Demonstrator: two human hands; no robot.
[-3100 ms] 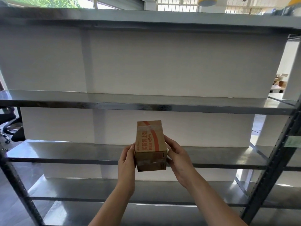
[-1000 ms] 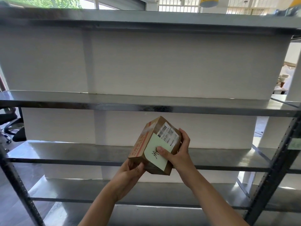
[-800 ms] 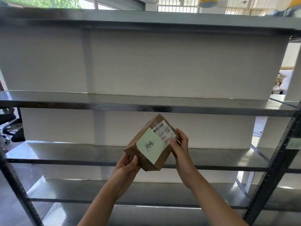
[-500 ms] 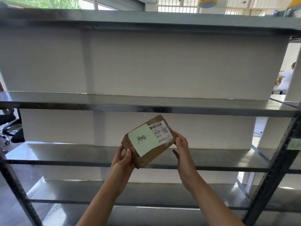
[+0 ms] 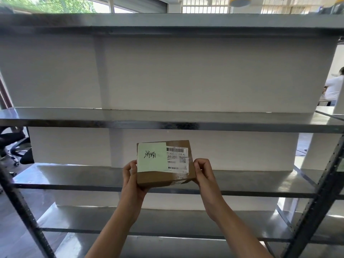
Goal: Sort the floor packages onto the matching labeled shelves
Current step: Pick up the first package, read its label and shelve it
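My left hand (image 5: pixel 132 181) and right hand (image 5: pixel 204 174) grip the package (image 5: pixel 158 178), just turned level, its green note (image 5: pixel 151 157) now readable for sorting.

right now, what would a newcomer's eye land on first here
A small brown cardboard box is held up centre-frame, the left hand gripping its left edge and the right hand its right edge. Its facing side carries a pale green handwritten note beside a white barcode shipping label. Behind spans a grey metal shelving rack backed by white panels.
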